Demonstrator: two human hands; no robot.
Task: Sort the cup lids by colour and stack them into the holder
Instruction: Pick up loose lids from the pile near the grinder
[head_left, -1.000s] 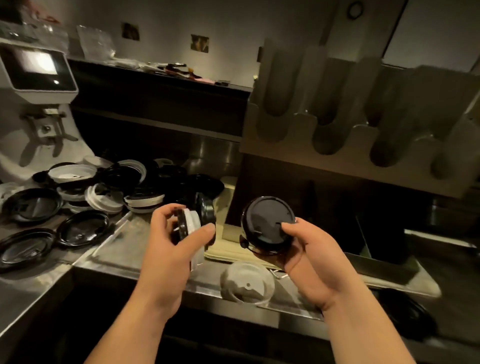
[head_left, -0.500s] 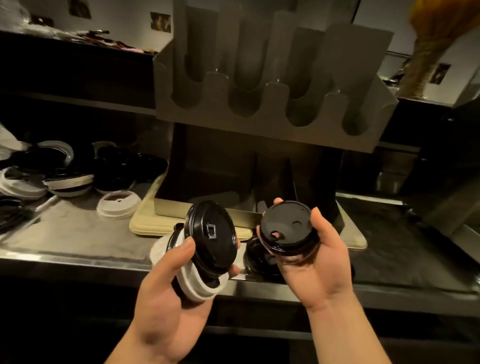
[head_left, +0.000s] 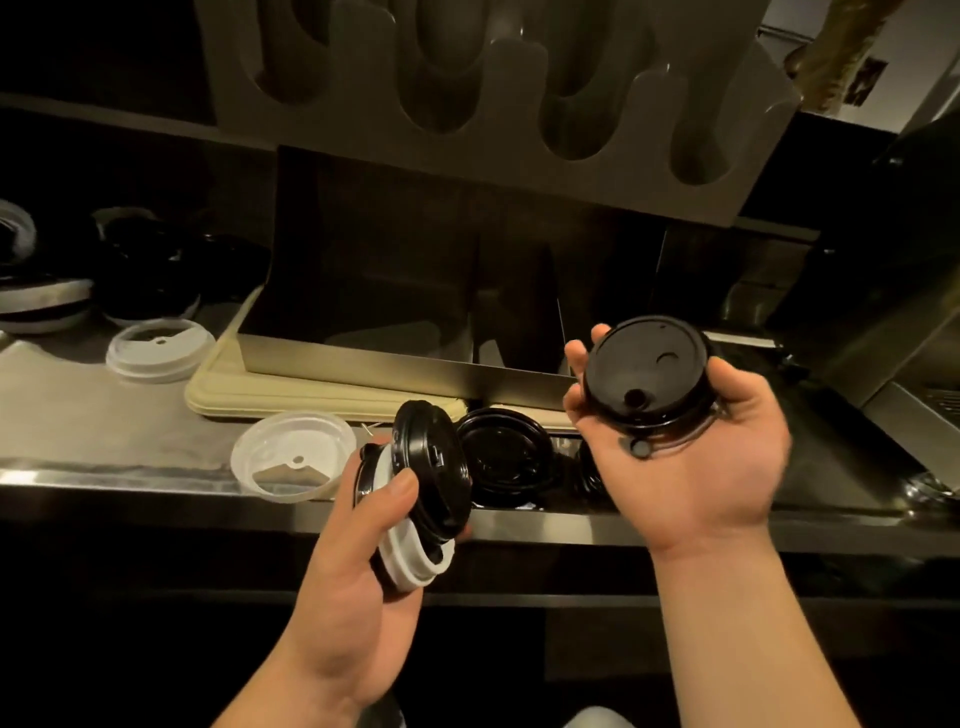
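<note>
A pile of loose lids (head_left: 47, 296) lies at the far left of the steel counter (head_left: 104, 415). A white lid (head_left: 160, 349) and a clear lid (head_left: 293, 457) lie separately nearer its front edge. The left hand (head_left: 348, 597) grasps a mixed bunch (head_left: 415, 509) held on edge, with the thumb across the black front piece and a white one behind it. A flat black lid (head_left: 501, 457) rests on the counter between the hands. The right hand (head_left: 701, 467) grasps a single black lid (head_left: 647, 374), top up, with fingers curled under its rim. The holder (head_left: 498, 104) hangs above; the contents of its slots cannot be determined. To place the single black lid well, choose one slot for black only. Tilt the lid to match the slot angle and seat it squarely. Separate the mixed bunch by colour before loading it.
</note>
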